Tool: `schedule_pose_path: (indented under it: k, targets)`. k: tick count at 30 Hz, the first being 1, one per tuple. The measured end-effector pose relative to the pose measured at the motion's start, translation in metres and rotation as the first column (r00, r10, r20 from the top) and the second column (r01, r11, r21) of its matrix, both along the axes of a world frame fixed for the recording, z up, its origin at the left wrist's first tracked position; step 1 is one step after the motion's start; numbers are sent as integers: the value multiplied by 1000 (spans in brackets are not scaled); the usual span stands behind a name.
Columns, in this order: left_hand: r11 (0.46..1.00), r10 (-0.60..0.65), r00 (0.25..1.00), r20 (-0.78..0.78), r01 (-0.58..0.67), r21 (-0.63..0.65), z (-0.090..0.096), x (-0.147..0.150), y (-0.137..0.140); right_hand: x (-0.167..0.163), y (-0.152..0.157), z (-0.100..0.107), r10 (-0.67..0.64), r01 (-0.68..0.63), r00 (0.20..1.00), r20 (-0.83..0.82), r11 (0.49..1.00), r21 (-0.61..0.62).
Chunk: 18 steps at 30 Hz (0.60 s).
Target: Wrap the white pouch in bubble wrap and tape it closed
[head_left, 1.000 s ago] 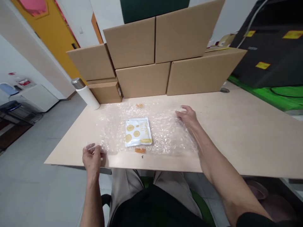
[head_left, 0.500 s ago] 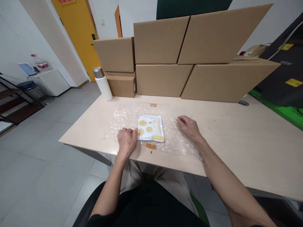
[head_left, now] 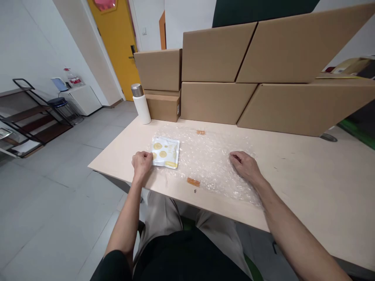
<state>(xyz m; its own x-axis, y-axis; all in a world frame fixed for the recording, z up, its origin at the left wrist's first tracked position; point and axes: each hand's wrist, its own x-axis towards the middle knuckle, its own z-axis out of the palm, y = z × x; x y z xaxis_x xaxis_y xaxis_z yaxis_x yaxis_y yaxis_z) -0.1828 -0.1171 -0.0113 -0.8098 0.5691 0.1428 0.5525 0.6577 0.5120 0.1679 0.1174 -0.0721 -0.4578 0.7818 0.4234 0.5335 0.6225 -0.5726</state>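
My left hand (head_left: 142,166) grips the left edge of a flat white sachet (head_left: 170,150) printed with yellow circles and a yellow strip. Beneath the sachet, a clear sheet of bubble wrap (head_left: 208,156) lies spread on the table. My right hand (head_left: 246,166) rests on the right part of the wrap, its fingers curled together with nothing visible in them. Two pieces of orange tape show at the wrap's edges: one tape piece (head_left: 200,132) at the back and another tape piece (head_left: 193,182) at the front.
Stacked cardboard boxes (head_left: 215,101) line the back of the wooden table (head_left: 304,183). A white bottle with a metal cap (head_left: 142,107) stands at the back left corner, beside a small carton (head_left: 163,108). A dark rack (head_left: 35,117) stands on the floor to the left.
My left hand has moved left with the sachet, from the middle of the bubble wrap to its left side. My right hand stays on the wrap's right side. The view has shifted somewhat.
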Motion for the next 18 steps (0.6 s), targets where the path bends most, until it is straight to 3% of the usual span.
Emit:
schedule_pose_path:
  k: [6,11,18]
  targets:
    - [992,40,999,-18,-41,-118,0,-38,8,1,2,-2,-5,5,1000,1,1000,-16]
    - [987,8,1000,26,-4,-162,0,-43,22,2,3,-3,-16,16,1000,-5,1000,-24]
    - [985,25,998,58,-15,-174,4,-43,18,3,1,-3,-27,26,1000,-10,999,-46]
